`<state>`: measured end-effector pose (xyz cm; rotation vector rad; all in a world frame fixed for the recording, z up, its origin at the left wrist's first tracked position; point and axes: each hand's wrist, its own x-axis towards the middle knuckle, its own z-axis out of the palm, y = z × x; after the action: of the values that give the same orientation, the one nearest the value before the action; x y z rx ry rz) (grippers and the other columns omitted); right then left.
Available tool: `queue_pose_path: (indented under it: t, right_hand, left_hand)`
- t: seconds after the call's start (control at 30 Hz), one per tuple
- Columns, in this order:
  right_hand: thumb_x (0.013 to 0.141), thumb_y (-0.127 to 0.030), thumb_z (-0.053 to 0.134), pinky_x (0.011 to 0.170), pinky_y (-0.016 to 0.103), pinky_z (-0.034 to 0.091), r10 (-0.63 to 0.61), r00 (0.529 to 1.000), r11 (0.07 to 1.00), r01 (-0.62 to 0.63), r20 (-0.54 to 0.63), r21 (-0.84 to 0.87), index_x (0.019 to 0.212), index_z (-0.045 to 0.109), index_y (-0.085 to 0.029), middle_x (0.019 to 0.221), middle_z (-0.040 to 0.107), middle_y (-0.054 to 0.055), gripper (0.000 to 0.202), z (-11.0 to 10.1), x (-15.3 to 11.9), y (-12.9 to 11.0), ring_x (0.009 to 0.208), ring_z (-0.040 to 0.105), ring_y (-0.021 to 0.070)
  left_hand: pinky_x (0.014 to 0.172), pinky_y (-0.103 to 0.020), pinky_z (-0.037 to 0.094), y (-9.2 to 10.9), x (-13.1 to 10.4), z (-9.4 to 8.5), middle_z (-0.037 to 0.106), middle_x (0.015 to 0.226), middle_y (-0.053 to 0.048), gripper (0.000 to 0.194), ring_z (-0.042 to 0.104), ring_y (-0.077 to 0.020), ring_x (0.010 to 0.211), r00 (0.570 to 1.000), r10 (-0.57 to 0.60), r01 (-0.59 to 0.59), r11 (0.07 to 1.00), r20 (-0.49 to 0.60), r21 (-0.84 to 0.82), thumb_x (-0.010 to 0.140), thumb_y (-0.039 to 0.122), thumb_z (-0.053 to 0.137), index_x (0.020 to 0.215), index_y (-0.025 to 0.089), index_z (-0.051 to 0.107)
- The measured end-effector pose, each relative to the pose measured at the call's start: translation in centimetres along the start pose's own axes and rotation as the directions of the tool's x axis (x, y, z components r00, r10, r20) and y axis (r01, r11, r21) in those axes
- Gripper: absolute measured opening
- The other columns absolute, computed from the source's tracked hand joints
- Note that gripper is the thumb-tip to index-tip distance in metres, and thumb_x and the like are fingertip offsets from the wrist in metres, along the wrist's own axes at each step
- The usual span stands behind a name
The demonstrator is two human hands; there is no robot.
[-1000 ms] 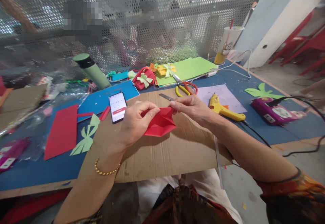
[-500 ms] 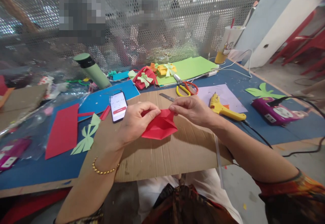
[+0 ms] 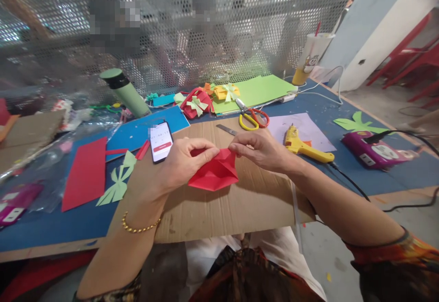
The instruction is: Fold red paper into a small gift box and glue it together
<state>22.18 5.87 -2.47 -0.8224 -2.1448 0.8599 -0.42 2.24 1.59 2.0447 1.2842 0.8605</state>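
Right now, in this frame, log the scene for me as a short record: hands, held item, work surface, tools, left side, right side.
left hand: pinches the top edge of the folded paper
right hand: pinches its top right corner
held item: red folded paper, open toward the wearer
work surface: cardboard sheet
tools: scissors, yellow glue gun
left side: phone, flat red sheet
right side: purple power block, black cable plugged in
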Motion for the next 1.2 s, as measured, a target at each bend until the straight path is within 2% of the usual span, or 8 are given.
queue_pose_path:
  t: [0.17,0.3,0.4,0.7,0.83,0.97,1.03,1.2]
  right_hand:
    - [0.099,-0.076,0.047,0.071,0.03,0.047,0.096,0.995,0.973,-0.088,-0.028,0.214,0.08,0.07,-0.016,0.078,0.07,0.005,0.066,0.1,0.0,-0.3,0.073,0.06,0.0144]
    - [0.096,-0.079,0.049,0.063,0.029,0.039,0.036,0.999,0.991,-0.034,-0.01,0.132,0.072,0.066,-0.017,0.069,0.062,0.002,0.068,0.5,0.2,-0.4,0.066,0.051,0.0123]
    - [0.096,-0.074,0.056,0.059,0.029,0.032,0.007,1.0,0.996,-0.006,-0.011,0.087,0.071,0.063,-0.018,0.065,0.057,-0.001,0.062,0.8,0.4,-0.3,0.062,0.044,0.0109]
    - [0.104,-0.046,0.05,0.066,0.031,0.034,-0.061,0.997,0.992,0.054,-0.054,-0.115,0.077,0.058,-0.019,0.068,0.055,0.0,0.039,1.1,0.0,-0.3,0.065,0.047,0.0128]
    - [0.105,-0.06,0.048,0.063,0.03,0.034,-0.021,0.996,0.997,0.015,-0.086,-0.075,0.071,0.056,-0.02,0.064,0.052,-0.001,0.053,0.8,-0.1,-0.4,0.062,0.046,0.0124]
    - [0.102,-0.072,0.043,0.066,0.03,0.041,0.116,0.988,0.991,-0.108,-0.106,0.076,0.076,0.064,-0.018,0.071,0.062,0.003,0.063,-0.1,0.0,-0.3,0.067,0.057,0.0145]
    - [0.101,-0.075,0.042,0.067,0.031,0.042,0.116,0.99,0.991,-0.109,-0.085,0.08,0.079,0.065,-0.017,0.074,0.065,0.004,0.066,-0.3,0.0,-0.2,0.07,0.059,0.0152]
    - [0.099,-0.072,0.05,0.06,0.03,0.031,0.049,0.998,0.999,-0.049,-0.045,0.012,0.069,0.057,-0.019,0.064,0.053,-0.001,0.061,0.5,0.1,-0.1,0.062,0.044,0.012]
  left_hand:
    - [0.059,-0.024,0.052,-0.7,0.0,0.2,0.079,0.076,-0.004,0.024,0.068,-0.0162,0.067,1.0,0.007,-0.007,1.0,-0.011,-0.001,0.09,0.032,0.066,0.077,0.019,0.08]
    - [0.057,-0.025,0.048,-1.7,0.0,0.6,0.077,0.073,-0.003,0.031,0.065,-0.0148,0.063,0.997,0.082,-0.082,0.997,0.011,0.011,0.095,0.038,0.066,0.075,0.018,0.08]
    - [0.06,-0.024,0.048,-2.1,-0.1,0.8,0.078,0.075,-0.003,0.031,0.066,-0.0145,0.067,0.995,0.099,-0.099,0.994,0.008,0.043,0.096,0.037,0.065,0.075,0.018,0.079]
    - [0.054,-0.023,0.045,-1.6,-0.3,1.0,0.078,0.074,-0.002,0.028,0.064,-0.0144,0.066,0.999,0.035,-0.035,0.999,-0.019,0.027,0.094,0.031,0.064,0.075,0.019,0.08]
    - [0.052,-0.022,0.045,-0.4,-0.3,0.4,0.077,0.071,-0.003,0.03,0.063,-0.0149,0.063,1.0,-0.01,0.011,1.0,0.019,-0.029,0.093,0.033,0.063,0.073,0.018,0.079]
    - [0.052,-0.022,0.045,0.0,-0.2,-0.2,0.078,0.075,-0.004,0.028,0.064,-0.0151,0.065,1.0,-0.027,0.027,0.999,-0.005,-0.038,0.091,0.034,0.064,0.074,0.017,0.08]
    - [0.053,-0.022,0.045,-0.1,-0.1,-0.2,0.077,0.073,-0.004,0.029,0.063,-0.0151,0.065,1.0,-0.019,0.018,1.0,-0.018,-0.024,0.09,0.035,0.064,0.073,0.017,0.079]
    - [0.052,-0.024,0.045,-0.1,0.0,0.0,0.072,0.066,-0.002,0.032,0.061,-0.0154,0.062,1.0,0.017,-0.017,0.999,0.007,0.04,0.092,0.035,0.061,0.069,0.019,0.077]
